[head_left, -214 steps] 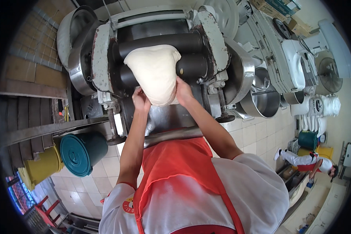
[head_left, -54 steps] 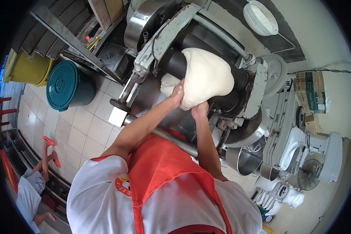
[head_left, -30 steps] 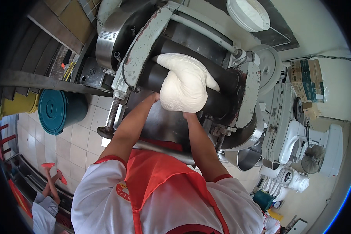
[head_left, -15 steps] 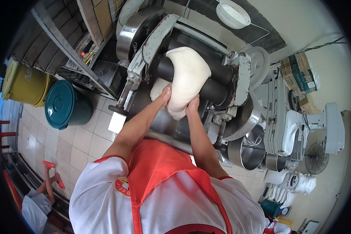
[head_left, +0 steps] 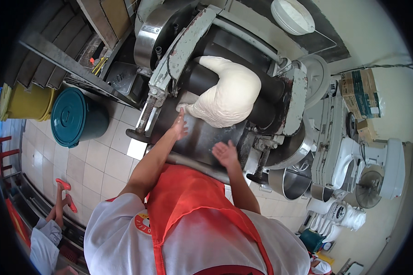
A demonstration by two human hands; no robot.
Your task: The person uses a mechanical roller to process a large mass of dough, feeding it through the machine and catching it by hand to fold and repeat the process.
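Note:
A big, pale lump of dough point(head_left: 236, 94) lies draped over the dark rollers point(head_left: 263, 113) of a dough roller machine point(head_left: 294, 103). Its lower end hangs to the left, over the metal tray point(head_left: 206, 140) in front of the rollers. My left hand point(head_left: 180, 126) has its fingers apart, with the fingertips at that hanging end; whether they touch it I cannot tell. Palm up and fingers spread, my right hand point(head_left: 226, 153) hovers over the near right part of the tray, apart from the dough and holding nothing.
Left of the machine stand a lidded green bin point(head_left: 70, 117) and a yellow bin point(head_left: 27, 103). Steel bowls point(head_left: 289, 178) and a white mixer point(head_left: 387, 167) are on the right. A white strainer point(head_left: 293, 17) hangs beyond the machine. Another person's legs point(head_left: 59, 206) show at lower left.
Both hands have let go of the dough and drawn apart, the right one back toward me. The dough has slumped onto the rollers, its lower end now swung left.

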